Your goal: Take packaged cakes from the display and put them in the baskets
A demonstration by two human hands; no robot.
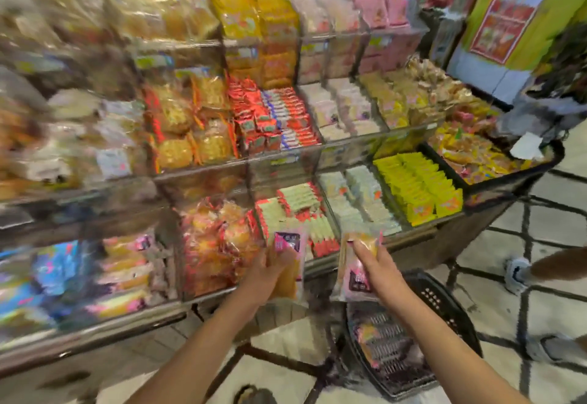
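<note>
– Two packs on the go at once. The left hand (270, 271) is wrapped round a pink-label cake pack (287, 244), and the right hand (378, 271) pinches a second cake pack (355, 279) by its top end, fingers curled over it. Both packs are off the display (413, 235) and held just in front of its lower front edge. So I'd call this the carry step: picked, not dropped yet.

– Agreed. The black basket (451, 311) sits on the floor by the front of the display. The right pack hangs roughly over the basket's far left corner, so that one looks closest to going in. The left pack is further left, outside the rim.

– Is something already in there? I think I see a pack (370, 333) lying by the left edge of the basket, but the blur makes it hard to be sure.

– Same, it's too smeary to swear on. For the next move I'd guess the right hand lowers past the rim and lets go. After that the left hand has to swing right across to the basket before opening. The wrappers look thin and slippery, so a pack let go from high up could slide off the edge.

– I can only spot one basket here, so I can't say where the others are.
</note>
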